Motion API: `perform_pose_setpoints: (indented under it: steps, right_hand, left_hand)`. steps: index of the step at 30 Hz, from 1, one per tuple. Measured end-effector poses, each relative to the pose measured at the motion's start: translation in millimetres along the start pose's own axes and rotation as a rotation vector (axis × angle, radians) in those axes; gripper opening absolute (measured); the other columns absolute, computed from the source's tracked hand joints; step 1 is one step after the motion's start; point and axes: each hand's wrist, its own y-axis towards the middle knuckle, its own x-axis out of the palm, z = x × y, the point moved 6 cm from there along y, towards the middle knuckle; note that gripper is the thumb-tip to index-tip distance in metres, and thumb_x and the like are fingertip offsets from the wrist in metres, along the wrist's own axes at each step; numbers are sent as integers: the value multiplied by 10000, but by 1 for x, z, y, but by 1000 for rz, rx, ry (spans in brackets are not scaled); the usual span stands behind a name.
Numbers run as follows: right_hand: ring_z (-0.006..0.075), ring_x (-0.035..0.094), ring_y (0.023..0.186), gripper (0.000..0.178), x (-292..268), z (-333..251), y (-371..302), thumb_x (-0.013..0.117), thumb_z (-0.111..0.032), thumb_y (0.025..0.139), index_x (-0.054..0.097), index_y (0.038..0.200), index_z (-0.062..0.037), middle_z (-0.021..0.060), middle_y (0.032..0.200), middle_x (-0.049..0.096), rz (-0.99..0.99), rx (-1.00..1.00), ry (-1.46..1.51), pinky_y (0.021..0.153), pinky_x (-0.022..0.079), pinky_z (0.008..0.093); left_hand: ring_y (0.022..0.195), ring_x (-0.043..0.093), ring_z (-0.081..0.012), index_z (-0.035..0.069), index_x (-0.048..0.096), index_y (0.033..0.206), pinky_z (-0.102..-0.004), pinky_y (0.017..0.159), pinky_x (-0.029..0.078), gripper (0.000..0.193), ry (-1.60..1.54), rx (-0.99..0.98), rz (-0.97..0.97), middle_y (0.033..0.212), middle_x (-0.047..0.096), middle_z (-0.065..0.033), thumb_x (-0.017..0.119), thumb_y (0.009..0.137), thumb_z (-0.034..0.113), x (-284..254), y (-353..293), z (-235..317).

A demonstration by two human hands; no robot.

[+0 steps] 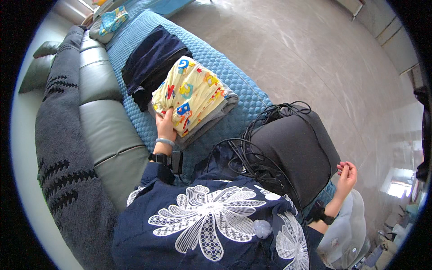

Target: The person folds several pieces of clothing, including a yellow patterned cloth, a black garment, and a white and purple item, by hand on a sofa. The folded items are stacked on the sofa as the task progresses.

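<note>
On the blue quilted cover lies a folded pale yellow cloth [193,92] printed with colourful letters and animals. It rests on a folded grey cloth [211,122]. My left hand [166,126] grips the near-left edge of the yellow cloth, with the thumb on top and the other fingers mostly hidden underneath. Folded dark navy clothing [155,58] sits just beyond, touching the stack. Out to the right, my right hand [346,177] hovers beside a black padded item [292,148], its fingers loosely bent with nothing visible in them.
Black cables [245,144] lie looped over the black item. The blue quilted cover [243,85] spreads over the seat, alongside green-grey sofa cushions [108,121] and a dark throw [67,148]. A translucent plastic stool [348,229] stands at lower right on the grey floor [315,58].
</note>
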Motion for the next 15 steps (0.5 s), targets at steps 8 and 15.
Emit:
perform_pose_setpoints:
  steps: [8, 15]
  right_hand:
    - [171, 645, 792, 121, -18, 3, -21, 515, -77, 919, 560, 999, 2, 112, 886, 649, 28, -8, 5, 710, 518, 282]
    - [167, 652, 745, 119, -78, 32, -71, 530, -70, 901, 574, 955, 27, 121, 866, 658, 288, 176, -139, 668, 520, 270]
  left_hand:
    - [945, 529, -195, 16, 377, 1101, -358, 856, 447, 389, 783, 366, 4, 1073, 514, -124, 636, 818, 82, -44, 54, 25]
    - [945, 547, -244, 9, 442, 1112, -402, 886, 441, 357, 1263, 786, -216, 1074, 542, -151, 629, 837, 139, 91, 104, 57]
